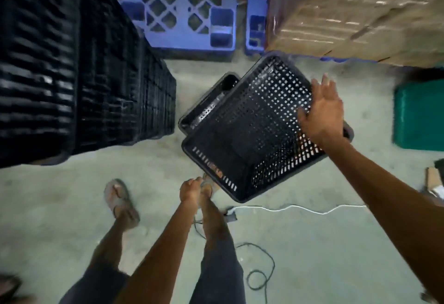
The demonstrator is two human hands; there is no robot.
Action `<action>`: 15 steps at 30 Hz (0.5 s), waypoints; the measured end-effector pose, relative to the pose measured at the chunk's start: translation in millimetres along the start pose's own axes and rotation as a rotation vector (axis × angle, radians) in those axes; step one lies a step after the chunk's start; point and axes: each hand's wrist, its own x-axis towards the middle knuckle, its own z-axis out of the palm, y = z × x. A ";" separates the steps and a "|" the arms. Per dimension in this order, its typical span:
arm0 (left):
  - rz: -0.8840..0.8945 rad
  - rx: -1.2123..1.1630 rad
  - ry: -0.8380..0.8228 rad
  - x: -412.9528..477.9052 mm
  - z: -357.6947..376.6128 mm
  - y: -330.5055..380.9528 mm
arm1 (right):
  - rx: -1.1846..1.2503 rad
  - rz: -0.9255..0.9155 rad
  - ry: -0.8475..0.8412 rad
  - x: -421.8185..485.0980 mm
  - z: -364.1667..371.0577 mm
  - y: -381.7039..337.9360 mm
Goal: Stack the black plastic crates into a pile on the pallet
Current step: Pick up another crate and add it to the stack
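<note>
The crate tilts, gripped by the left hand at its near rim; the right hand hovers spread wide. With one grip, it could swing or slip onto the floor.

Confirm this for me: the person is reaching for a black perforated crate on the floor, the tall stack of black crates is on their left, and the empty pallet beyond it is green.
One detail is off. The head view shows the empty pallet is blue, not green. The rest stands: the right hand is reaching for the black perforated crate, and the tall stack of black crates is on the left.
</note>
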 end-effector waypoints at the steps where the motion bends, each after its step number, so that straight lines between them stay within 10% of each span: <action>1: -0.012 -0.032 -0.005 19.0 16.0 -1.3 | 0.006 -0.019 0.020 15.6 13.0 6.8; 15: -0.163 -0.413 -0.210 69.9 58.2 -16.2 | 0.080 -0.051 0.093 68.0 34.4 37.9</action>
